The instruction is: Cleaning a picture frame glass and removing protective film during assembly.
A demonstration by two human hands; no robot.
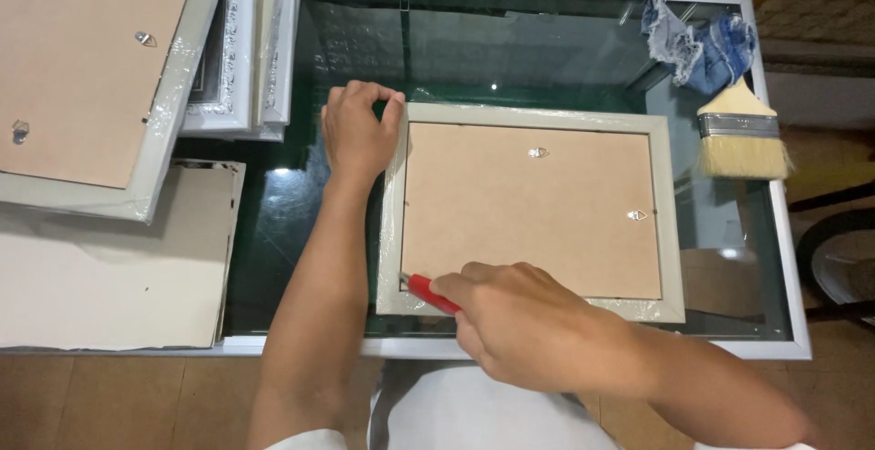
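Plastic-wrapped frame on glass desk

The left hand (357, 131) grips the pale frame's (531, 213) far-left corner mid-desk; the right hand (519, 322) holds a slim red cutter (428, 293) at its crinkled near-left corner.

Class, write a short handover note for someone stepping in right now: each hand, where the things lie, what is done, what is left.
Left hand grips the top-left corner of the picture frame, which lies face down on the glass table.
Right hand holds a red cutter, tip at the frame's lower-left inner edge.
Done: cannot tell.
Left: plastic wrap still covers the frame's border.
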